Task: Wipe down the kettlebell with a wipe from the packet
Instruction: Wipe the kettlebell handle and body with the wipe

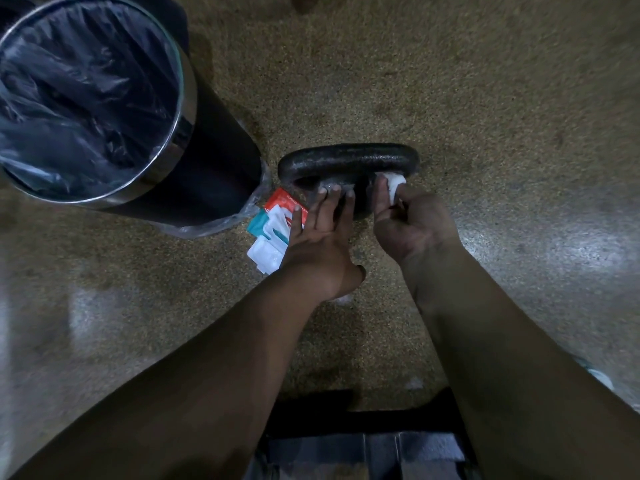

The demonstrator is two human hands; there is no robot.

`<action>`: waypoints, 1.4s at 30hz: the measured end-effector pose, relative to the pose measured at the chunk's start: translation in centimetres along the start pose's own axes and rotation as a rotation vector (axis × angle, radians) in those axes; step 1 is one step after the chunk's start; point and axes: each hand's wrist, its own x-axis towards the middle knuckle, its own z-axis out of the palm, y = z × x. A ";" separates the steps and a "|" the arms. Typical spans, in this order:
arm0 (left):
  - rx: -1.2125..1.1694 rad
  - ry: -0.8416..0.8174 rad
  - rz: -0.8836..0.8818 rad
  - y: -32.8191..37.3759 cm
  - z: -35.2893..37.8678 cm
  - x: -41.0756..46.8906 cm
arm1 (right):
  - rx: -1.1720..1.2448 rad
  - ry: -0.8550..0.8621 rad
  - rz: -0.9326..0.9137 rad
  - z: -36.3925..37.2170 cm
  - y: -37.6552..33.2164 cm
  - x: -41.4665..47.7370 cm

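Where the right hand works: right hand (412, 223) pinches a crumpled white wipe (394, 183) between thumb and curled fingers, pressing it to the right end of the handle of a black cast-iron kettlebell (346, 159).
Left hand: left hand (322, 233) lies with fingers straight and spread, fingertips resting on the kettlebell's body below the handle, apparently steadying it.
Kettlebell: stands handle uppermost on the speckled tan floor (485, 98), directly ahead of the person.
Packet: red, teal and white wipes packet (277, 223) lies on the floor just left of the kettlebell, white flap lifted, partly hidden by the left hand.
Bin: black round bin with a steel rim and dark plastic liner (214, 161) stands just beside the packet, further left.
Progress: a wipe is out and wiping appears under way at the handle; how much is already clean cannot be told, so the body likely remains.
Writing: packet print is too small to read; no brand or weight mark shows on the kettlebell.
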 end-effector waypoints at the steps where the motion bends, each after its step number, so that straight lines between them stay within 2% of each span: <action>1: -0.001 0.003 -0.001 0.0 0.0 0.0 | -0.006 0.001 -0.009 0.2 0.2 -0.2; 11: -0.065 0.072 0.031 -0.3 0.1 -0.6 | -0.025 0.007 -0.037 0.4 0.3 -0.8; 17: -0.240 0.091 -0.062 0.1 0.3 -1.5 | -0.108 -0.050 -0.018 -0.4 0.3 -1.2; 22: -0.189 0.162 0.000 0.5 -0.1 -1.1 | -0.057 -0.026 -0.051 0.3 0.7 -0.9; 26: -0.169 0.133 0.004 0.6 -0.2 -0.8 | -0.122 -0.087 -0.036 -0.5 0.9 -0.9; 31: -0.122 0.072 0.010 0.0 -0.3 -0.4 | -0.069 -0.030 -0.060 0.4 0.4 -0.6; 37: -0.123 0.021 0.004 -0.4 -0.1 -0.2 | -0.109 -0.126 -0.034 -0.9 0.9 -0.6; 42: -0.129 0.035 -0.007 -0.1 -0.3 -0.3 | -0.070 -0.036 -0.084 0.3 0.8 -0.7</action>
